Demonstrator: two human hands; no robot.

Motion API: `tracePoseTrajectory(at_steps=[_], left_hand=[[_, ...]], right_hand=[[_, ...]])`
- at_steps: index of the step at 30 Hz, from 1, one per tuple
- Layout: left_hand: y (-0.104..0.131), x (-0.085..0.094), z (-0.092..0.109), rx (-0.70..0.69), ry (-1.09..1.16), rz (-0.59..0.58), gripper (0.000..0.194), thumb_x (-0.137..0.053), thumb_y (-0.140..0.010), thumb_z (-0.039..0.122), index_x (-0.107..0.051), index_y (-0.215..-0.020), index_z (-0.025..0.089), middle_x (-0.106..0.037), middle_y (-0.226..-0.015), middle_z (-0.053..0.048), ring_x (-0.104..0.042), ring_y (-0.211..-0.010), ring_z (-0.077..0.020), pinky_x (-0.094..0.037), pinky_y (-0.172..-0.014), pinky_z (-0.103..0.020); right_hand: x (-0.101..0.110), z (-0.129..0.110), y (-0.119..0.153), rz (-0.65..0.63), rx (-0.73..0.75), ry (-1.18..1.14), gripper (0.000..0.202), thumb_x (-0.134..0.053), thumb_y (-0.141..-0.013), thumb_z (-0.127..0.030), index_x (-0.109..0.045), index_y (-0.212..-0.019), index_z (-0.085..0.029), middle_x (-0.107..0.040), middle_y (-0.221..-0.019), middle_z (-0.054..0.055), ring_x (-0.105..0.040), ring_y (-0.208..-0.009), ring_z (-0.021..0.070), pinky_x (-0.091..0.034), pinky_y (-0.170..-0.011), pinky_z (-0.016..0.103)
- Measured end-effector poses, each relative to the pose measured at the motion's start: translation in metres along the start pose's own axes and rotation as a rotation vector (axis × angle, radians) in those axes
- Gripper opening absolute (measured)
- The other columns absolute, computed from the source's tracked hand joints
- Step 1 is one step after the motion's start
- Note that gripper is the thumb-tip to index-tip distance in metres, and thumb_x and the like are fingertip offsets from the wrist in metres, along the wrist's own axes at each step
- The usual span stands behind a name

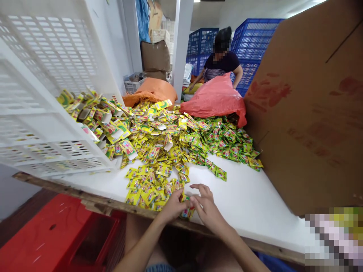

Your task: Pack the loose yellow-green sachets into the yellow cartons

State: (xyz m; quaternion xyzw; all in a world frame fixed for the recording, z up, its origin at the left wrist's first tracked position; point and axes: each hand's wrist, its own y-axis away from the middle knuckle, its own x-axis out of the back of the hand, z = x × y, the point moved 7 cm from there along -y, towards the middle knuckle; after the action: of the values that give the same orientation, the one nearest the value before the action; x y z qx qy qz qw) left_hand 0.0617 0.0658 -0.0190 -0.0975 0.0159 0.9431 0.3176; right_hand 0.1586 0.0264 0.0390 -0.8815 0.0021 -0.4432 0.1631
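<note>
At the near edge of the table, my left hand (176, 206) is closed with its thumb and fingers around a small yellow, green and red printed packet (187, 212). My hands partly cover that packet. My right hand (209, 211) is beside it, fingers apart and partly stretched out, with fingertips close to the packet and my left thumb. Small yellow sachets (149, 190) lie loose just left of my hands. Farther back, the pile goes on with yellow packets and green sachets (224, 139). Small printed cardboard boxes (119, 130), some with open ends, are heaped at the left.
A white plastic crate (56, 124) lies tipped at the left, a large cardboard box (300, 113) stands at the right. An orange sack (159, 90) and a red sack (215, 96) lie behind the pile. Beyond is a person (219, 62) near blue crates (255, 41). A red stool (48, 230) is below.
</note>
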Motion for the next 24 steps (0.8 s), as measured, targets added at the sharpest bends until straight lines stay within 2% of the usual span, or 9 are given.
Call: tracePoseTrajectory(at_steps=[3,5,8,11,16,18,21,22,24], left_hand=[[0.004,0.004,-0.002,-0.030,0.083,0.068,0.044,-0.069,-0.069,0.036,-0.049,-0.103,0.017,-0.064,-0.096,-0.006,-0.058,-0.090,-0.0199,-0.043,-0.082,-0.031],[0.007,0.006,-0.003,-0.053,0.161,0.124,0.050,-0.069,-0.070,0.032,-0.037,-0.108,0.022,-0.064,-0.094,-0.005,-0.061,-0.083,-0.0173,-0.044,-0.077,-0.030],[0.012,0.008,-0.003,-0.098,0.169,0.190,0.047,-0.066,-0.073,0.026,-0.029,-0.103,0.025,-0.063,-0.092,-0.002,-0.061,-0.079,-0.0152,-0.044,-0.075,-0.030],[0.015,0.012,0.000,-0.118,0.077,0.219,0.038,-0.063,-0.075,0.025,-0.033,-0.098,0.025,-0.061,-0.093,-0.001,-0.060,-0.083,-0.0151,-0.044,-0.076,-0.028],[0.015,0.020,0.004,-0.073,-0.227,0.196,0.012,-0.058,-0.079,0.028,-0.051,-0.080,0.018,-0.055,-0.068,0.003,-0.055,-0.068,-0.0141,-0.042,-0.065,-0.024],[0.014,0.023,0.009,-0.106,-0.294,0.212,0.011,-0.058,-0.078,0.028,-0.056,-0.078,0.017,-0.058,-0.074,0.000,-0.057,-0.076,-0.0162,-0.043,-0.071,-0.026],[0.015,0.026,0.017,-0.175,-0.212,0.248,0.019,-0.058,-0.078,0.023,-0.057,-0.097,0.019,-0.062,-0.095,-0.004,-0.058,-0.092,-0.0184,-0.043,-0.084,-0.030],[0.015,0.027,0.019,-0.185,-0.179,0.249,0.024,-0.058,-0.078,0.022,-0.056,-0.102,0.020,-0.062,-0.099,-0.005,-0.059,-0.094,-0.0185,-0.044,-0.085,-0.031],[0.016,0.026,0.023,-0.190,-0.199,0.233,0.022,-0.058,-0.078,0.021,-0.058,-0.100,0.019,-0.063,-0.097,-0.006,-0.060,-0.093,-0.0185,-0.045,-0.084,-0.031]], right_hand=[[-0.004,0.011,0.010,0.049,-0.082,-0.163,0.020,-0.044,-0.088,-0.032,-0.061,-0.094,-0.024,-0.055,-0.113,0.007,-0.047,-0.109,0.0239,-0.039,-0.091,0.042],[-0.007,0.021,0.018,0.125,-0.157,-0.300,0.025,-0.050,-0.085,-0.034,-0.053,-0.107,-0.023,-0.058,-0.105,0.007,-0.054,-0.102,0.0216,-0.043,-0.088,0.037],[-0.018,0.031,0.027,0.208,-0.219,-0.467,0.031,-0.053,-0.083,-0.033,-0.045,-0.110,-0.021,-0.061,-0.099,0.006,-0.060,-0.091,0.0190,-0.047,-0.082,0.032],[-0.027,0.037,0.027,0.252,-0.249,-0.520,0.026,-0.055,-0.082,-0.033,-0.049,-0.104,-0.020,-0.062,-0.099,0.007,-0.060,-0.090,0.0190,-0.048,-0.082,0.032],[-0.031,0.032,0.012,0.136,-0.191,-0.513,0.021,-0.049,-0.085,-0.034,-0.064,-0.088,-0.020,-0.065,-0.090,0.006,-0.060,-0.089,0.0210,-0.046,-0.082,0.033],[-0.029,0.029,0.008,0.155,-0.164,-0.501,0.022,-0.048,-0.086,-0.034,-0.065,-0.086,-0.020,-0.065,-0.090,0.006,-0.059,-0.091,0.0211,-0.046,-0.082,0.033],[-0.027,0.031,0.007,0.236,-0.211,-0.536,0.021,-0.050,-0.086,-0.033,-0.062,-0.097,-0.020,-0.064,-0.089,0.005,-0.060,-0.087,0.0191,-0.046,-0.080,0.031],[-0.027,0.031,0.007,0.247,-0.220,-0.551,0.022,-0.049,-0.086,-0.032,-0.061,-0.100,-0.020,-0.064,-0.089,0.005,-0.060,-0.086,0.0185,-0.047,-0.079,0.031],[-0.027,0.025,0.007,0.218,-0.183,-0.560,0.020,-0.050,-0.086,-0.031,-0.061,-0.098,-0.020,-0.064,-0.092,0.005,-0.060,-0.088,0.0185,-0.046,-0.081,0.031]])
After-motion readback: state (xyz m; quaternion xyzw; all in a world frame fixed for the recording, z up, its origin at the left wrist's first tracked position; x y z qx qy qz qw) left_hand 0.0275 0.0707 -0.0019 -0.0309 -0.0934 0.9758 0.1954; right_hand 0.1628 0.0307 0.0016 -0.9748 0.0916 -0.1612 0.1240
